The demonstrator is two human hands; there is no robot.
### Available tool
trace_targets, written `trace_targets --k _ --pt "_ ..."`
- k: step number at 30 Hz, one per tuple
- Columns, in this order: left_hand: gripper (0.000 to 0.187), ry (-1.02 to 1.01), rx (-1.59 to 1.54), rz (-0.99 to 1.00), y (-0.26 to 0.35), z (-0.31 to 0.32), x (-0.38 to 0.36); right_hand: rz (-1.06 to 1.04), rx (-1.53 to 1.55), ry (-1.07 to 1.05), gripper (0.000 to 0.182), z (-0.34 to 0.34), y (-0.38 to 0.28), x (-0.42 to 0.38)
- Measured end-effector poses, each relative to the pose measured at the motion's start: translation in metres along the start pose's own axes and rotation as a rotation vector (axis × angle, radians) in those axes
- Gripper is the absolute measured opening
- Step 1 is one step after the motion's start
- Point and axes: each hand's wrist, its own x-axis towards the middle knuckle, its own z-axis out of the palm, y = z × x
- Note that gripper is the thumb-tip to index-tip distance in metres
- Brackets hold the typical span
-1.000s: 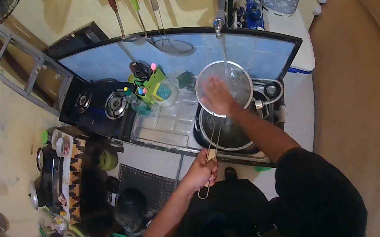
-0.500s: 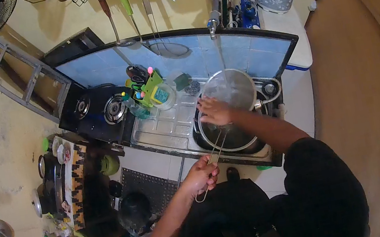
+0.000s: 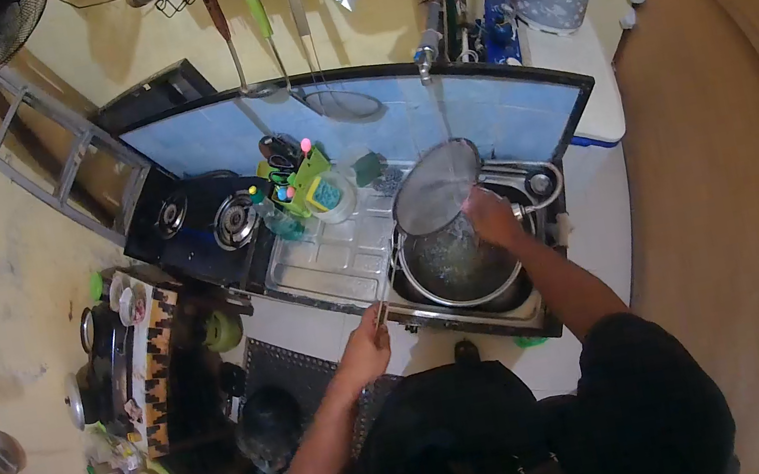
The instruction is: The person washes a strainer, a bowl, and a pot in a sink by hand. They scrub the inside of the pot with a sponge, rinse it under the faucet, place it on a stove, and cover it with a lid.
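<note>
A round wire-mesh strainer [image 3: 437, 188] is tilted under the running tap [image 3: 426, 61], above a metal pot [image 3: 411, 282] in the sink. My right hand [image 3: 495, 220] is closed at the strainer's right rim, its fingertips partly hidden. Over the front edge of the sink, my left hand [image 3: 367, 349] is wrapped around the strainer's thin handle [image 3: 381, 314]. Water falls on the mesh, and cloudy water [image 3: 455, 259] with bubbles shows in the pot.
Left of the sink, the ribbed drainboard [image 3: 323, 262] carries a sponge in a tub [image 3: 329, 197], a bottle [image 3: 278, 222] and a green utensil holder [image 3: 303, 179]. Beyond is a two-burner stove [image 3: 199, 218]. Ladles and another strainer [image 3: 344, 104] hang on the wall.
The strainer has turned to a steeper tilt and shifted slightly left. My right hand has gone from over the pot to the strainer's rim; my left hand has moved left and up.
</note>
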Motion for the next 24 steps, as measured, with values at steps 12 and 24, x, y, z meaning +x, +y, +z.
trace_targets --k 12,24 --pt "0.065 0.224 0.594 0.348 0.010 -0.002 -0.012 0.374 0.422 -0.544 0.067 -0.029 -0.036 0.093" --pt "0.070 0.388 0.573 0.361 -0.002 0.014 -0.001 -0.297 -0.172 -0.078 0.053 -0.023 -0.117 0.104"
